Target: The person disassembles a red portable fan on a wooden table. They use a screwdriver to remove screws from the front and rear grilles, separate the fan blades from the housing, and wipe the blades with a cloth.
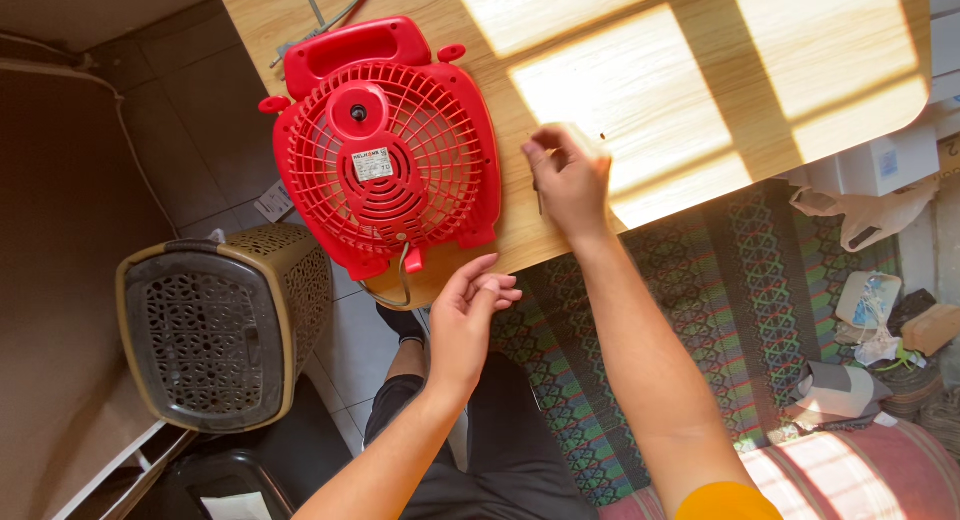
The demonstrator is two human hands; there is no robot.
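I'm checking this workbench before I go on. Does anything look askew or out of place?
The red fan lies face down on the wooden table, its base hanging past the table's edge, with its cord looping off below. The right hand rests on the table beside it; the left hand hovers below the edge.

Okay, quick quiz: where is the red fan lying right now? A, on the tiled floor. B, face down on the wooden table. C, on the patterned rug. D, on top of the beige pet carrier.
B: the red fan lies flat on the wooden table, its rear grille facing up.
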